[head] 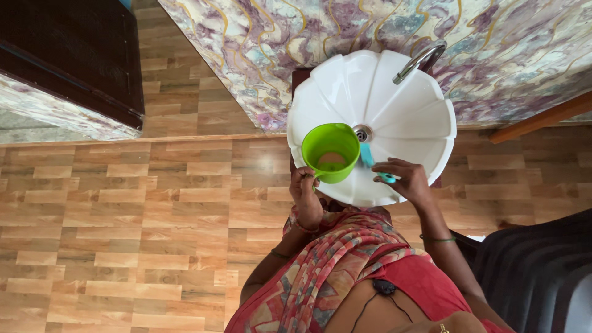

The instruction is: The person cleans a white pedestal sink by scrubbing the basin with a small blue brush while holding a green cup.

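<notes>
Two hands work over a white fluted washbasin (407, 123). The left hand (306, 192) has its fingers curled tight round the handle of a bright green mug (331, 152), held upright above the basin's near rim beside the drain (362, 132). The right hand (404, 179) pinches a turquoise brush (370, 157) at the near rim. A chrome tap (419, 60) arches over the far edge.
</notes>
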